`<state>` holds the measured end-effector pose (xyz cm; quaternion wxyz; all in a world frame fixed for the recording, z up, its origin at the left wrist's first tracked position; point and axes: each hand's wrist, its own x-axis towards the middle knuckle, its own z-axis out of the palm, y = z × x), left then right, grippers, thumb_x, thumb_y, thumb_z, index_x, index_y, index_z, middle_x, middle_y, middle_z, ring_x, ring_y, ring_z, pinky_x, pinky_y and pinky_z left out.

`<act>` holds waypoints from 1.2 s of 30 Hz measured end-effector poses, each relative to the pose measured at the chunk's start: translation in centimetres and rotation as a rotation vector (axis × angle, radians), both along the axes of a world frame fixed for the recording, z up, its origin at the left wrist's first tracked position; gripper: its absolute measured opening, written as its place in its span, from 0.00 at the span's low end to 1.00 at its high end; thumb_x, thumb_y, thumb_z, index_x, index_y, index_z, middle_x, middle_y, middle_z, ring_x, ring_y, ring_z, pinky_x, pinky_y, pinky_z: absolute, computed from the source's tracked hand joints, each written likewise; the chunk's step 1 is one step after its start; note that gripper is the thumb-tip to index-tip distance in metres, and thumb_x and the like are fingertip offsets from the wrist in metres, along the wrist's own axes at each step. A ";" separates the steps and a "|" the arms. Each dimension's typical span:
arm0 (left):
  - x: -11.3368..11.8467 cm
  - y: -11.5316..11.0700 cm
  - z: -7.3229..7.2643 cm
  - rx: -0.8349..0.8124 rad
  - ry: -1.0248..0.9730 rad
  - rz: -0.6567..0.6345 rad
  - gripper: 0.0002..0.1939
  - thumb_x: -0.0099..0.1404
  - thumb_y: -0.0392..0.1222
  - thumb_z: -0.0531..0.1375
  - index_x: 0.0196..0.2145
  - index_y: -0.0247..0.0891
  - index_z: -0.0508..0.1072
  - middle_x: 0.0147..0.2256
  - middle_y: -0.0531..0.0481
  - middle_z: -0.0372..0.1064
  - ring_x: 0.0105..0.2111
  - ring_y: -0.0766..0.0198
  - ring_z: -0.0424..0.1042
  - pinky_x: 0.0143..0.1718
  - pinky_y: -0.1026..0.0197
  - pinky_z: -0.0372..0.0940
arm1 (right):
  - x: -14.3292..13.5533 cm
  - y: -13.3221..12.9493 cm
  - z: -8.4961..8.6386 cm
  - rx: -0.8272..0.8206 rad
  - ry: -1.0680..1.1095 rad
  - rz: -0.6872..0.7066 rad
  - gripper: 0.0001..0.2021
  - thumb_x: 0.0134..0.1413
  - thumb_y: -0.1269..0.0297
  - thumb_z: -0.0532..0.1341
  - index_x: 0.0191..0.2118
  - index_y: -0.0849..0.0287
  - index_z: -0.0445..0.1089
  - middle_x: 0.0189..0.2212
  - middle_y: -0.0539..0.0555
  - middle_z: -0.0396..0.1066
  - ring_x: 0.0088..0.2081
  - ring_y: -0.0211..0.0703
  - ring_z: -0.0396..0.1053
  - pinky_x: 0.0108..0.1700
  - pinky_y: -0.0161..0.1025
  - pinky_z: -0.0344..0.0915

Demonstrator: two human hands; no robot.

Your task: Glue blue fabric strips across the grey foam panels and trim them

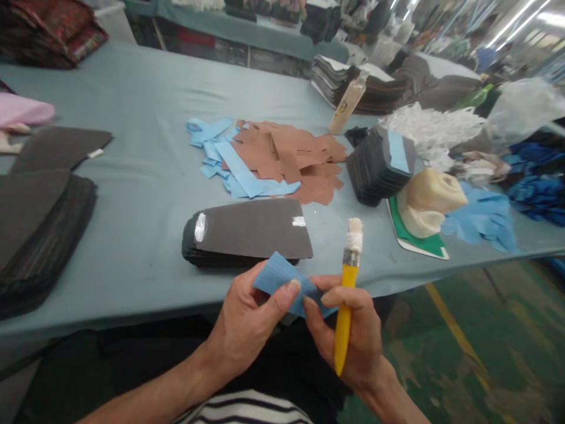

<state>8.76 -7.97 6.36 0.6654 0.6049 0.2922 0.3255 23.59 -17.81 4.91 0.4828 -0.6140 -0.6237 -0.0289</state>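
Between my two hands is a small stack of blue strips [276, 275], held over the table's front edge. My left hand [249, 318] grips its left end, thumb on top. With thumb and fingertips my right hand [353, 330] pinches the stack's right end. That same hand also carries a yellow-handled paintbrush [345, 312], bristles up and coated white. Just beyond my hands lies a pile of dark grey fabric panels [251, 227]; its top panel has a white smear at the left end and a white patch at the right.
Brown cut pieces [286, 153] and loose blue strips [241, 171] lie mid-table. To the right are a dark stack [379, 165], a cream cloth bundle [430, 197] on a green board [412, 232], and a bottle [348, 103]. More dark panels [39, 229] stand left.
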 end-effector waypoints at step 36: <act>-3.7 1.6 -0.8 -0.026 0.000 0.471 0.13 0.71 0.50 0.65 0.33 0.38 0.75 0.27 0.55 0.71 0.25 0.69 0.67 0.27 0.68 0.66 | -3.7 10.3 3.2 -0.321 0.245 0.228 0.06 0.67 0.66 0.63 0.40 0.52 0.64 0.28 0.45 0.72 0.27 0.37 0.72 0.27 0.32 0.66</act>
